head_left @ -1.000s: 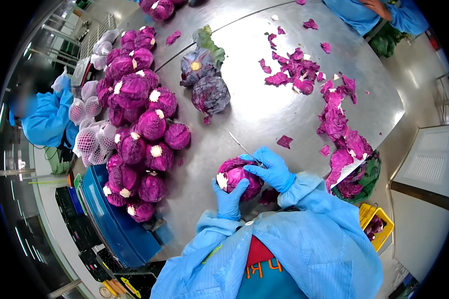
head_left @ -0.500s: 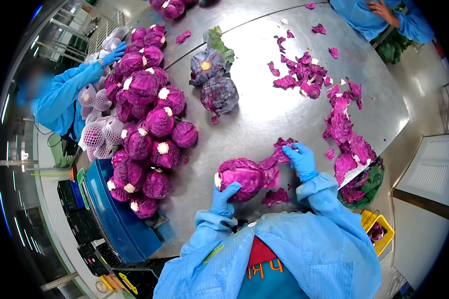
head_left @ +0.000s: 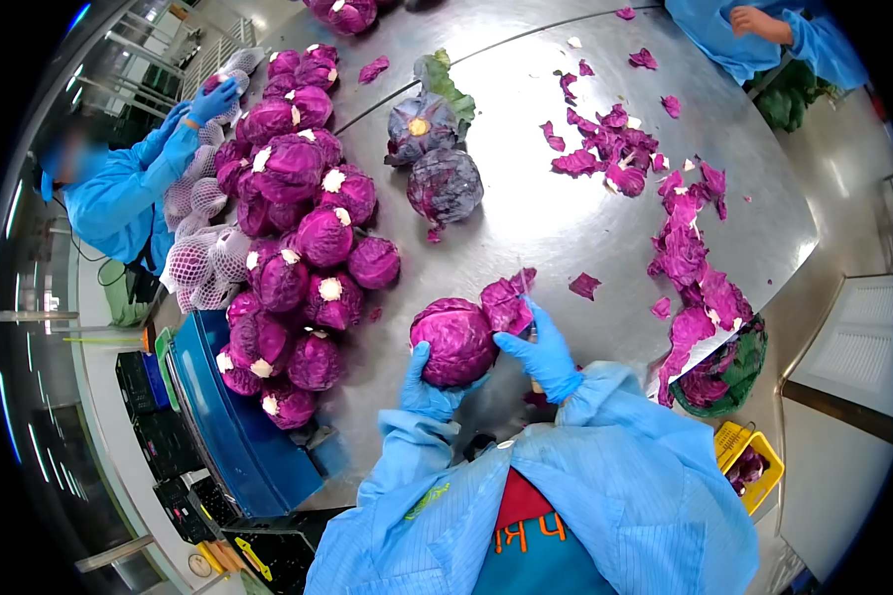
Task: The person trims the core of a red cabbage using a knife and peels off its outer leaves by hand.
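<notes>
My left hand (head_left: 429, 385), in a blue glove, cups a red cabbage (head_left: 453, 343) from its left and underneath, just over the metal table. A loose purple outer leaf (head_left: 507, 302) stands out from the cabbage's upper right side. The fingers of my gloved right hand (head_left: 546, 355) are closed at this leaf's edge, with the thumb towards the cabbage. A thin pale strip shows by the right fingertips; I cannot make out what it is. One torn leaf (head_left: 584, 286) lies on the table beyond my right hand.
Trimmed red cabbages (head_left: 293, 169) are heaped at left, beside net-wrapped ones (head_left: 208, 258) and a blue bin (head_left: 233, 416). Two dark untrimmed cabbages (head_left: 445, 186) sit ahead. Leaf scraps (head_left: 680, 248) trail to a green basket (head_left: 734, 372) at right. Co-workers stand at far left and upper right.
My right hand has come left and closer to the cabbage. The cabbage has turned, hiding its white stem end. A leaf now lies farther out. The left co-worker's hands have risen.
</notes>
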